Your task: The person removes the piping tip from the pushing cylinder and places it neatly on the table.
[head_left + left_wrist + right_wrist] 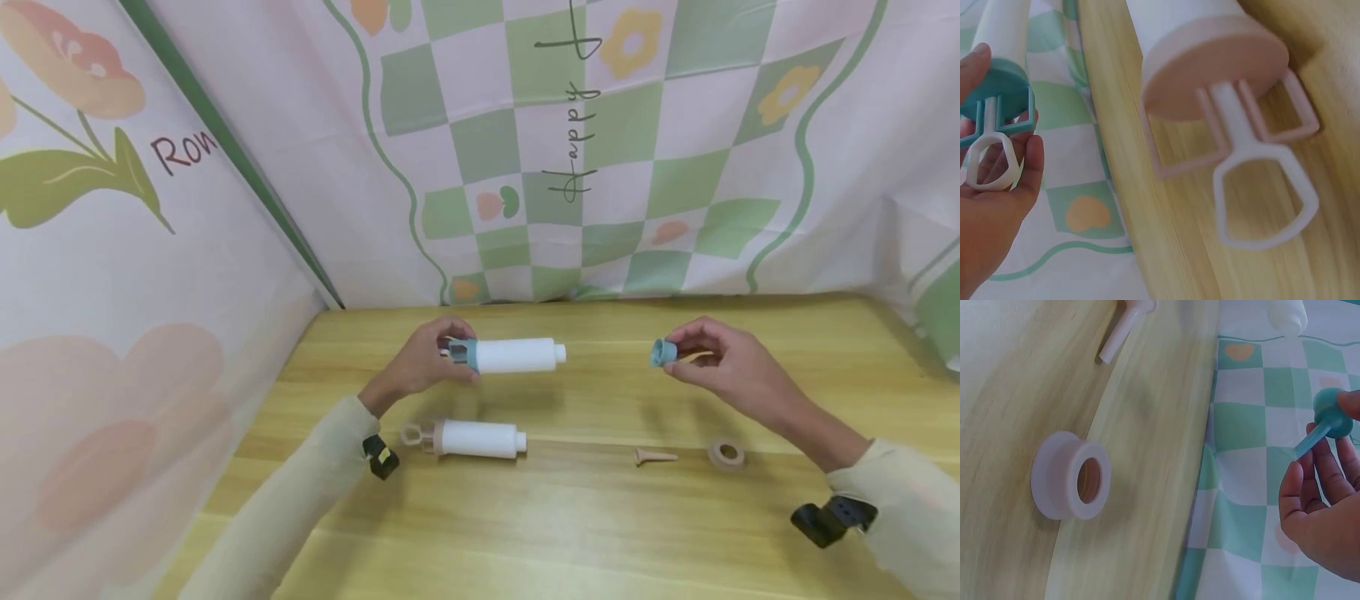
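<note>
At the far left of the table, my left hand (420,358) holds a white syringe-like tube (517,356) by its teal collar (1007,90). The tube lies level above the wood, its short tip pointing right. A white ring handle (974,165) sticks out behind the collar, near the palm. Across from it, my right hand (742,371) pinches a teal cap-like piece (663,352) between thumb and fingers. A narrow teal stem (1311,441) runs back from that piece toward the fingers. The two hands are apart, with a gap between tip and cap.
A second white tube (480,439) with a pink collar (1216,62) lies below the left hand. Under the right hand lie a small pink nozzle (656,456) and a pink flanged ring (1054,481). A patterned cloth (615,192) hangs behind the wooden table (585,525).
</note>
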`<state>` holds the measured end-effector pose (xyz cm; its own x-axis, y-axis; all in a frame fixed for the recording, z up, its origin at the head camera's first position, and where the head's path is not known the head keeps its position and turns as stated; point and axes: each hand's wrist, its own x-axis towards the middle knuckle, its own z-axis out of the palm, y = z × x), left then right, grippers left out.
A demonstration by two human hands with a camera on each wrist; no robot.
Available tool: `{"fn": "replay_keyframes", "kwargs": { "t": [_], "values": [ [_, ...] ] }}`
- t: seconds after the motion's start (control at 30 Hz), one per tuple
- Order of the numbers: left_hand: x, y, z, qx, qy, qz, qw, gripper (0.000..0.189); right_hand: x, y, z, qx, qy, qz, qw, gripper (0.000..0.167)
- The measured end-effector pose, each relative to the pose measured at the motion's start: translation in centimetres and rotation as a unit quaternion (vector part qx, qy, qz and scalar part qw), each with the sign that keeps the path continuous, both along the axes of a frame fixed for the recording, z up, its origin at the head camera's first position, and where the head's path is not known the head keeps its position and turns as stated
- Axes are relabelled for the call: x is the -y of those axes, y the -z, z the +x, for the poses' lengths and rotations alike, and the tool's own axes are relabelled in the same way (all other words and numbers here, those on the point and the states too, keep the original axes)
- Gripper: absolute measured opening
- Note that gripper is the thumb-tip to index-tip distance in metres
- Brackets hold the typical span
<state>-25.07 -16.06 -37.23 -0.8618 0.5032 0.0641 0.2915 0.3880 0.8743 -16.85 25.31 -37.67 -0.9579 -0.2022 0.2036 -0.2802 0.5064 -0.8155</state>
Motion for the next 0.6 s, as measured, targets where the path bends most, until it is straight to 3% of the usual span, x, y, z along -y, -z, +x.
{"fn": "replay_keyframes", "kwargs": {
  "t": [0.6],
  "values": [
    [0.4, 2.3, -3.4, 0.03, -0.027, 0.0, 0.9992, 0.053, -0.1, -0.2, -0.2, 0.001, -0.001, -0.006, 1.0, 0.03]
  ]
}}
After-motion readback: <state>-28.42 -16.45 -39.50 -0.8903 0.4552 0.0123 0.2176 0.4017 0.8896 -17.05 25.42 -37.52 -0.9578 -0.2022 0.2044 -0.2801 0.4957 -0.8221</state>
